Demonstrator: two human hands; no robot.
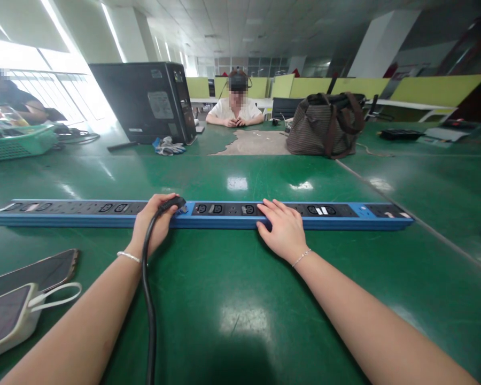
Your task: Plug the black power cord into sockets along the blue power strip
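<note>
A long blue power strip (224,222) with black socket panels lies across the green table. My left hand (153,222) is closed round a black plug (173,203) at the strip, left of its middle. From that plug a thick black cable (149,299) runs over my wrist and down to the bottom edge of the view. My right hand (282,224) rests on the strip right of the middle, its fingers extended over the sockets and nothing held. Whether the plug touches a socket is hard to tell.
Two phones (8,315) lie at the near left, one with a white cable. A black computer case (144,104), gloves (168,146), a brown bag (324,125) and a green basket (20,143) stand farther back. A person (238,109) sits opposite; another is at far left.
</note>
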